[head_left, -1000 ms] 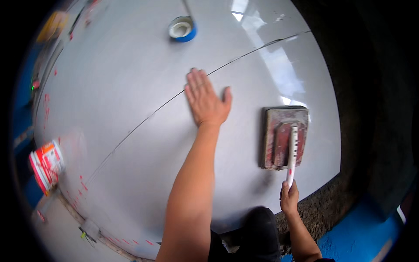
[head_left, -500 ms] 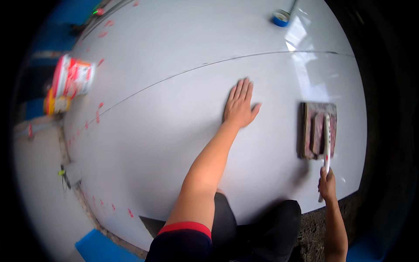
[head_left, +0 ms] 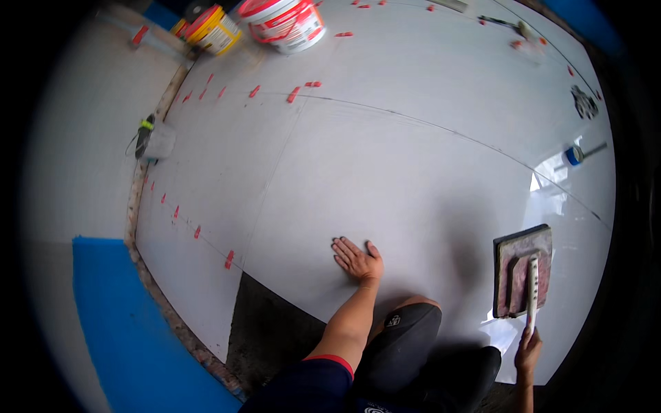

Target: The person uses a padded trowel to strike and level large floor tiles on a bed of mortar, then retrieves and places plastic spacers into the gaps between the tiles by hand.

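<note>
My left hand rests flat on a large pale grey floor tile, fingers and thumb out, near the tile's front edge. At the right, my right hand grips the long white handle of a stained rectangular float with a reddish back; whether its pad touches the tile is unclear. My bent knees in black pads are between my arms.
Small red clips line tile seams. Buckets stand at the back, a blue roll and metal tool at the right. A dark gap lies beside my left forearm; blue sheeting covers the lower left.
The view has swung left, bringing the buckets and clipped seams further in. My left hand has moved back toward my knees, still flat. My right hand still holds the float out to the right.
</note>
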